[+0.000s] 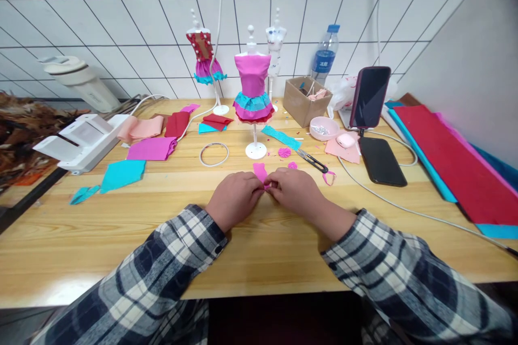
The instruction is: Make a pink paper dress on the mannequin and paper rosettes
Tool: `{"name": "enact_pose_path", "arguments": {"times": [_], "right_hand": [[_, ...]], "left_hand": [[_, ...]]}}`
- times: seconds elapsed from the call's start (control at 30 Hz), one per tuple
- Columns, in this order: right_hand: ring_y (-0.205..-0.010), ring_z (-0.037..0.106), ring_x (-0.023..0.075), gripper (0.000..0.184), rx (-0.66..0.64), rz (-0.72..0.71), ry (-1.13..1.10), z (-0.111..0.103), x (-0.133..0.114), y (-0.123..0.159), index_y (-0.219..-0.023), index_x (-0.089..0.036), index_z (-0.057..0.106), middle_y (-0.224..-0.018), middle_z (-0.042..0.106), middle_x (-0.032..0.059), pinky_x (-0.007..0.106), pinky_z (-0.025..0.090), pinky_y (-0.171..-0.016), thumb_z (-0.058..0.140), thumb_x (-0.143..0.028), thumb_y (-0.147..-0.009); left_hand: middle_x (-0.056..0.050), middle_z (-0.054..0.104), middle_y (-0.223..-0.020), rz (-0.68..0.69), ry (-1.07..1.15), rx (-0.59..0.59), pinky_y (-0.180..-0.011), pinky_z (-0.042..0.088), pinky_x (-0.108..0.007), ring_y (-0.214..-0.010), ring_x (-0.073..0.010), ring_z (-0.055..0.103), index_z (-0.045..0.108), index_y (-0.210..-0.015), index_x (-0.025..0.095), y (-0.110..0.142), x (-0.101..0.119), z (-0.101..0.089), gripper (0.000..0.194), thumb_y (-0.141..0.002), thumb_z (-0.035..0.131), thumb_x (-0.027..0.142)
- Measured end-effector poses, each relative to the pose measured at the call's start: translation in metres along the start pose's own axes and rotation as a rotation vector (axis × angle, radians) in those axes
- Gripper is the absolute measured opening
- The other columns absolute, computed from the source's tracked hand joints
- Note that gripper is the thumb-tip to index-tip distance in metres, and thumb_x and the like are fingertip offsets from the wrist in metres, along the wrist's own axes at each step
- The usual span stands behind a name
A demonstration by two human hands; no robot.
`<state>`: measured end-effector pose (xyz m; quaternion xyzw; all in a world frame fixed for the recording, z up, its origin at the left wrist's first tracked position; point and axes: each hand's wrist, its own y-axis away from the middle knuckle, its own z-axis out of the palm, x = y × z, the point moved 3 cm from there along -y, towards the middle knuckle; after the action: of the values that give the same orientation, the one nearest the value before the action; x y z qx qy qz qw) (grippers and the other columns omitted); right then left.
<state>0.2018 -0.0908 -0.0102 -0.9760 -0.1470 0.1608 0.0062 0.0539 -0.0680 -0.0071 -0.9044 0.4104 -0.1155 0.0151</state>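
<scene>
My left hand [233,198] and my right hand [297,191] meet at the middle of the wooden table [121,237], fingers curled together, both pinching a small pink fabric piece [260,172] that sticks up between them. Just beyond stands a small mannequin with a pink and teal dress [253,91] on a white stand. A pink fabric rosette [284,152] and small black snips [311,160] lie to the right of the stand.
Two more mannequins [202,56] stand at the back. Fabric scraps in pink [151,148], red and teal [121,173] lie left, with a white ring [213,154]. A cardboard box [305,99], pink bowl [324,128], water bottle [325,55], propped phone [369,96], flat phone [381,160] and fabric sheets [453,167] sit right.
</scene>
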Motion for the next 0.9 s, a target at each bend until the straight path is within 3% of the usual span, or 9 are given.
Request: {"name": "enact_pose_path", "arguments": {"times": [0.53, 0.9], "right_hand": [[-0.08, 0.059, 0.0169, 0.019, -0.02, 0.045, 0.041, -0.0014, -0.0025, 0.0009, -0.096, -0.024, 0.07, -0.093, 0.062, 0.0036, 0.027, 0.035, -0.06, 0.053, -0.031, -0.09], [-0.08, 0.058, 0.0167, 0.022, -0.025, 0.025, 0.011, 0.0015, -0.0004, -0.001, -0.089, -0.023, 0.072, -0.09, 0.065, 0.0035, 0.027, 0.034, -0.062, 0.05, -0.029, -0.091]], "left_hand": [[-0.007, 0.071, -0.086, -0.011, -0.097, 0.01, -0.071, 0.045, -0.034, -0.081, -0.0224, 0.064, 0.073, -0.089, 0.02, 0.0013, 0.0003, -0.0003, 0.028, -0.093, 0.046, 0.027], [-0.008, 0.07, -0.088, 0.038, -0.101, 0.036, -0.077, 0.045, -0.036, -0.085, -0.0231, 0.061, 0.073, -0.092, 0.019, 0.0015, -0.0003, -0.0027, 0.027, -0.092, 0.05, 0.032]]}}
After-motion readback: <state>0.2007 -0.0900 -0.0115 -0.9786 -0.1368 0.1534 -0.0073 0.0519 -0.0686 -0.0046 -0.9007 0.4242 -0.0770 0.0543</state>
